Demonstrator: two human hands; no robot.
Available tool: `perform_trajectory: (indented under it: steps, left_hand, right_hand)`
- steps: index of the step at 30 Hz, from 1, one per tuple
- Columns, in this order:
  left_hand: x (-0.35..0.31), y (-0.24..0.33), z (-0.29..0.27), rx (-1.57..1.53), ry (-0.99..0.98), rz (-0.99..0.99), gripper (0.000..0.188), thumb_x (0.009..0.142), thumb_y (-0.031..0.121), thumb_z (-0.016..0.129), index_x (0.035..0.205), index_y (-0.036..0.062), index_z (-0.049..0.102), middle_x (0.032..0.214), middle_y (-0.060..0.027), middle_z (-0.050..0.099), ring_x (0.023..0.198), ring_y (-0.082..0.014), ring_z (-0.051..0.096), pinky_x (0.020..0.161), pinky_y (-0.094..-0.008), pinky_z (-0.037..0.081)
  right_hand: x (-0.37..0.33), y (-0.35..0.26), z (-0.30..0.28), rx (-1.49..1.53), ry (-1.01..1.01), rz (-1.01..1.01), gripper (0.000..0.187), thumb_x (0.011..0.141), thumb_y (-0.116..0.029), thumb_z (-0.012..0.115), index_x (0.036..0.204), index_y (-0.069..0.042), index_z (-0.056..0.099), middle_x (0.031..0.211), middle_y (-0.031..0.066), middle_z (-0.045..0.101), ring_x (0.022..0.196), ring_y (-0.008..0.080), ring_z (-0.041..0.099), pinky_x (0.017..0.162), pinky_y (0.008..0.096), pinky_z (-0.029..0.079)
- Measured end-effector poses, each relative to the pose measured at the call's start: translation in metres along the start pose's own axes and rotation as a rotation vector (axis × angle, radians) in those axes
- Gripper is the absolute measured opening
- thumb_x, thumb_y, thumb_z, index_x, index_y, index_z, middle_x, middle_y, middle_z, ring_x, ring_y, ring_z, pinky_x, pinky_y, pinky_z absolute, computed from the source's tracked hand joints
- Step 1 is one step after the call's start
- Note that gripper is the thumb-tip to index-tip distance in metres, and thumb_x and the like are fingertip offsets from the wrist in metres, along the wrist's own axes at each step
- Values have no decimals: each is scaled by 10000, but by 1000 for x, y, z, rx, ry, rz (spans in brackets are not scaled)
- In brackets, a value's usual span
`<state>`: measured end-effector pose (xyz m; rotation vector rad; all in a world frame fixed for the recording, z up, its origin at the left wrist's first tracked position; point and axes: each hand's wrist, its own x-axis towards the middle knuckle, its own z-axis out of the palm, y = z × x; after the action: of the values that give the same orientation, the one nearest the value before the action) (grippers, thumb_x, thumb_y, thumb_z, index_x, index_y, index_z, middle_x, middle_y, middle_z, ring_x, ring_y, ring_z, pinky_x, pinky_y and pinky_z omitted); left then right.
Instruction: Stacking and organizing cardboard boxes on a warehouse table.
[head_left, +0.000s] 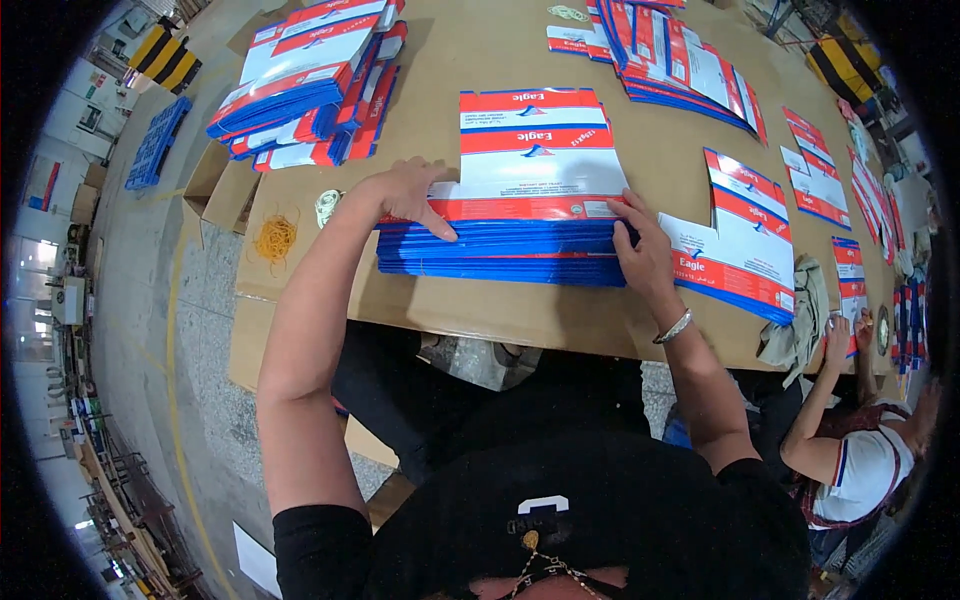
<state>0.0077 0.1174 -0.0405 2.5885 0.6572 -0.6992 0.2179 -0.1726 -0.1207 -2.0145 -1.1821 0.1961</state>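
A stack of flattened cartons (538, 180), red, white and blue, lies on the table in front of me. Its blue folded edges show in layers along the near side. My left hand (412, 195) rests on the stack's left end, fingers spread, with the thumb reaching over the red strip. At the right end my right hand (645, 240) grips the edge, its fingers bent against the corner. Right of that hand lies a smaller pile of the same cartons (745, 235), set at an angle.
Tall carton piles stand at the far left (300, 80) and far right (680, 60) of the brown-covered table (450, 310). Orange rubber bands (275, 240) lie on the left. A grey-green cloth (797, 315) hangs over the near edge. Another person (855, 460) works at the right.
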Motion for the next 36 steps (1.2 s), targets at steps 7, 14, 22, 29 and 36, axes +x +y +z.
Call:
perform_trajectory:
  steps: [7,14,22,29,36]
  left_hand:
    - [8,-17,5,-258,-106,47,1219,451,534,907,1435,45,378,1395,-216,446,1287,-379,449,1051,-404,402]
    - [-19,11,0,97,229,-22,1263,433,568,898,1477,126,341,1390,-210,431,1303,-375,419,1057,-453,376]
    - [-91,68,5,170,881,132,1202,409,338,942,1459,183,377,1330,-143,419,1268,-339,414,1010,-534,332]
    - [-114,97,13,-74,884,258,1217,386,350,943,1461,169,401,1285,-192,405,1198,-367,424,1006,-461,377]
    - [-102,84,14,-255,961,245,625,570,295,908,1082,88,616,1005,-113,540,880,-264,552,788,-394,418]
  right_hand:
    - [-8,-4,8,51,46,-13,339,911,-107,548,1240,-51,608,1439,200,445,1377,373,358,1134,432,300]
    - [-10,-1,2,25,43,-38,333,903,-120,582,1228,-55,617,1439,199,446,1392,383,327,1148,438,271]
    - [0,-14,-50,742,163,233,519,913,-251,659,1327,10,484,1294,161,544,1159,225,550,969,307,461]
    - [-16,-44,-101,1164,156,430,623,785,-207,610,1335,43,462,1242,159,580,1128,259,569,990,374,435]
    - [-31,-50,-93,1243,104,271,559,820,-163,540,1325,60,454,1191,174,590,1089,264,586,954,362,465]
